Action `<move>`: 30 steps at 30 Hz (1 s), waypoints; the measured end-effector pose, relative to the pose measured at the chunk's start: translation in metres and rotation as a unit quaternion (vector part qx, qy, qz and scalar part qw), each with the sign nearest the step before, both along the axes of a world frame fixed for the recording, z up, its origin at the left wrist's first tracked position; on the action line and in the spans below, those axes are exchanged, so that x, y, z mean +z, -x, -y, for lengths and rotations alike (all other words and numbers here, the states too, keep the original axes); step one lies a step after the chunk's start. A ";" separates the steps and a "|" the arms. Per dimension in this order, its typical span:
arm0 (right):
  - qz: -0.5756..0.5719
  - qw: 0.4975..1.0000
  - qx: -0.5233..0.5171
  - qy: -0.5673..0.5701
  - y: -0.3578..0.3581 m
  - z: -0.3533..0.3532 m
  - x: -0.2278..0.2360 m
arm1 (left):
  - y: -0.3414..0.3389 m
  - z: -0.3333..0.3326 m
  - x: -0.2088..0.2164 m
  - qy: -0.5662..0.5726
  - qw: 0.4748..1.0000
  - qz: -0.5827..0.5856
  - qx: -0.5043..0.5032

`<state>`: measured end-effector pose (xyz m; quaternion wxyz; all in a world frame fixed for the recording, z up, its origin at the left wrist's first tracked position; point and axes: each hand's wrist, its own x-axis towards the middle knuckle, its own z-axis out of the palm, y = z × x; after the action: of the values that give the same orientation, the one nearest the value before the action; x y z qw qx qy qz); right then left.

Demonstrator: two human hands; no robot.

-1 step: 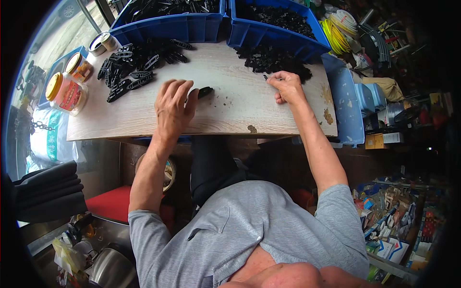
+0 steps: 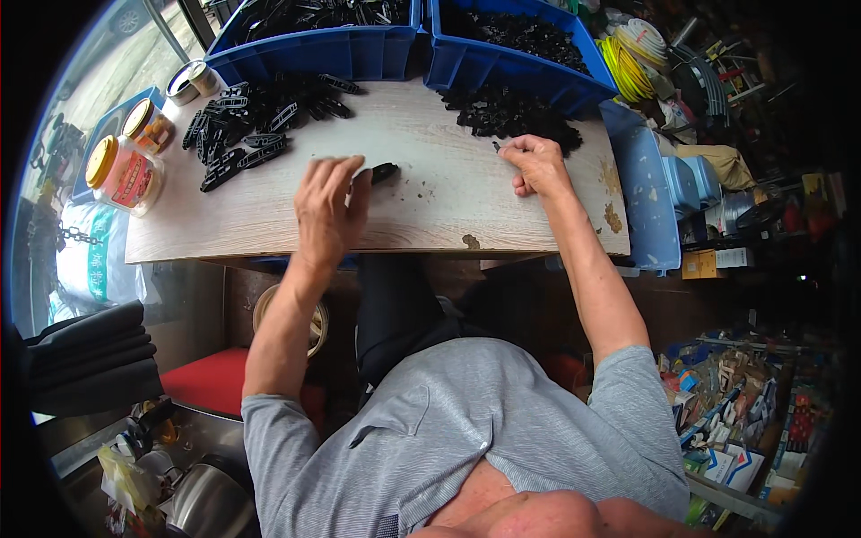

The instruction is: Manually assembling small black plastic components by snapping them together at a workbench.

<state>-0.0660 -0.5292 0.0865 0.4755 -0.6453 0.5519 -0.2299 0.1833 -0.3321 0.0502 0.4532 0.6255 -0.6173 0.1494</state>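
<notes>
My left hand (image 2: 327, 204) is over the middle of the table, its fingers curled round a long black plastic part (image 2: 384, 171). One end of this part sticks out to the right past my thumb; the rest is hidden by the hand. To the right, my right hand (image 2: 538, 165) pinches a small black piece (image 2: 497, 146) between thumb and forefinger. That hand is just in front of a heap of small black pieces (image 2: 502, 111). A pile of long black plastic parts (image 2: 260, 125) lies on the table's left side.
Two blue bins (image 2: 309, 56) of black parts stand along the back of the wooden table (image 2: 430, 220). Jars with yellow lids (image 2: 101, 161) and a metal can (image 2: 204, 79) are at the left. A blue plastic container (image 2: 650, 197) adjoins the right edge.
My left hand has shifted slightly right and its fingers have drawn closer together. The right hand stays in the same place with its pinch.
</notes>
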 end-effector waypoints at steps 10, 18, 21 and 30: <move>0.177 0.976 0.065 -0.113 0.009 -0.048 -0.007 | 0.109 0.044 0.001 -0.154 0.836 -0.506 -0.147; 0.272 0.954 0.098 -0.079 0.003 -0.069 -0.014 | 0.107 0.061 0.004 -0.177 0.736 -0.632 -0.169; 0.267 0.957 0.093 -0.065 0.005 -0.072 -0.016 | 0.107 0.060 0.007 -0.158 0.696 -0.679 -0.175; 0.289 0.949 0.097 -0.079 0.006 -0.081 -0.017 | 0.071 0.011 0.007 -0.167 0.956 -0.233 0.067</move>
<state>-0.0723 -0.4482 0.0690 0.6843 -0.5621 0.3421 -0.3143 0.1119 -0.3431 0.0577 0.4621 0.7496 -0.4678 -0.0757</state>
